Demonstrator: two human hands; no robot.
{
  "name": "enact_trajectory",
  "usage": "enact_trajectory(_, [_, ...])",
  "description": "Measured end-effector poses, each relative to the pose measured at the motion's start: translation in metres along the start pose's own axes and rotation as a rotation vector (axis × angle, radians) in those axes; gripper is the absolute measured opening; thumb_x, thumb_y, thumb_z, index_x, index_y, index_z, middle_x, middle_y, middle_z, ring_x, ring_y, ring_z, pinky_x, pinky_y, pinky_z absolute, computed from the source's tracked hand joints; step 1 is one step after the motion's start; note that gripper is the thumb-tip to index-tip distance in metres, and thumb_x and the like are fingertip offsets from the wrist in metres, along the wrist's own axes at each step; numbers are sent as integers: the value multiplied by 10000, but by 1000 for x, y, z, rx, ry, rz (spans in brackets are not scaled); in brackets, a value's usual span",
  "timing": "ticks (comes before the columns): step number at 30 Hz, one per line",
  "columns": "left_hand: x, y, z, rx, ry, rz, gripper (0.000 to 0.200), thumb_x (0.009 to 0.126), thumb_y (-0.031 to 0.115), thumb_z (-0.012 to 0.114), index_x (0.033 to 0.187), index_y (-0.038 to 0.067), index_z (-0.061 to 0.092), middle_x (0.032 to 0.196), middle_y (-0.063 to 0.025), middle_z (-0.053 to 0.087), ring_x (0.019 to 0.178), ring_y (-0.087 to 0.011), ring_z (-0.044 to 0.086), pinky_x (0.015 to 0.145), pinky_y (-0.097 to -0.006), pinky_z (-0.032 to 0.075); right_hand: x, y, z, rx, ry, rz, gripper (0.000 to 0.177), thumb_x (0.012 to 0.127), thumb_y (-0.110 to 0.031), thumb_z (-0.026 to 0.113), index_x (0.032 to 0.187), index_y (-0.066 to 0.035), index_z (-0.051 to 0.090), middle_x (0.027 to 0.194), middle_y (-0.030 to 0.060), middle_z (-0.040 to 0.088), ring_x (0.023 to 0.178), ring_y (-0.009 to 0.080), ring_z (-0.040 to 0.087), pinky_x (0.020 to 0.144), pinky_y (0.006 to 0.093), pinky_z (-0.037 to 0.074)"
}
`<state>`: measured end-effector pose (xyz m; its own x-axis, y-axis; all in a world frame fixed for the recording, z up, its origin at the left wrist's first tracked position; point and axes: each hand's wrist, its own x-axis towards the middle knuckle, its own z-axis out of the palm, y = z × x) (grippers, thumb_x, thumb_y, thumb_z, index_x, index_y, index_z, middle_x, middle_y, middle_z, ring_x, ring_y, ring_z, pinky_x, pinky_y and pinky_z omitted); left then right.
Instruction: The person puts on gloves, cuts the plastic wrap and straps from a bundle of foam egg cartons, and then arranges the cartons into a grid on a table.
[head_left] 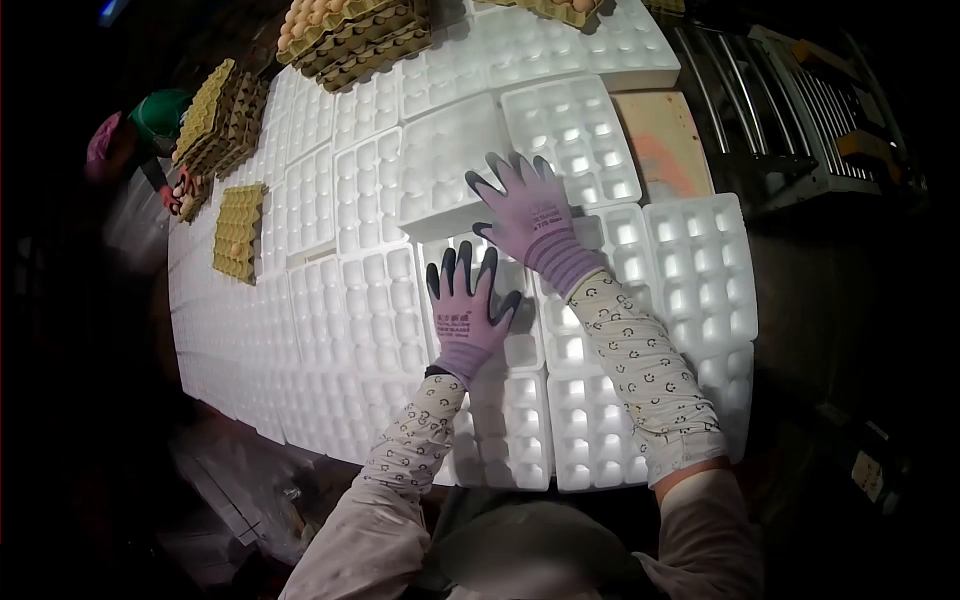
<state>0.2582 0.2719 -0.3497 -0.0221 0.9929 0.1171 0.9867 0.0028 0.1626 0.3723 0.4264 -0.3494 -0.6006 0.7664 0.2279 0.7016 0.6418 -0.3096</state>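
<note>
My left hand (463,312), in a purple glove with dark fingertips, has its fingers spread over a white foam egg tray (512,425) with rounded cups. Farther forward and to the right, my right hand (532,208) wears a matching glove, its fingers apart. It is over the right edge of a smoother-topped white foam piece (452,150), which sits higher than the trays around it. Beside that piece lies another cupped foam tray (575,130). Nothing is visible in either hand; whether the palms touch the foam cannot be made out.
Stacked pulp trays with brown eggs (345,35) stand at the back. At the left are another pulp tray stack (215,120), a single pulp tray (238,232) and a person in green (160,118). A roller conveyor (745,95) runs at the right, near a wooden board (665,145).
</note>
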Motion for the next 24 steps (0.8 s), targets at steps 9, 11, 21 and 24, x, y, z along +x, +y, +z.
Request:
enact_trajectory(9, [-46, -10, 20, -23, -258, -100, 731, 884, 545, 578, 1512, 215, 403, 1494, -141, 425, 1472, -439, 184, 1190, -619, 106, 27, -15, 50, -145, -281, -98, 550, 960, -473, 538, 1438, -209, 478, 1516, 82, 424, 1412, 302, 365, 1177, 515, 250])
enact_trajectory(11, [-46, -12, 17, -59, -235, -116, 724, 891, 542, 568, 1511, 207, 404, 1503, -145, 416, 1473, -437, 182, 1192, -614, 104, 27, -20, 45, -73, -267, -43, 572, 968, -505, 499, 1437, -178, 478, 1519, 93, 418, 1410, 306, 366, 1174, 525, 247])
enact_trajectory(21, [-50, -10, 23, -53, -154, -87, 713, 893, 551, 559, 1490, 180, 433, 1500, -133, 425, 1473, -423, 199, 1204, -580, 116, 2, 58, 41, -403, 270, 795, 794, 941, -605, 473, 1468, -15, 409, 1474, 269, 409, 1363, 409, 387, 1128, 572, 264])
enact_trajectory(24, [-51, -9, 27, -54, -154, -91, 682, 879, 544, 583, 1422, 138, 508, 1497, -135, 427, 1478, -412, 194, 1205, -572, 126, 2, 43, 60, -366, 144, 716, 869, 910, -645, 491, 1470, 10, 384, 1469, 318, 388, 1356, 471, 355, 1138, 587, 227])
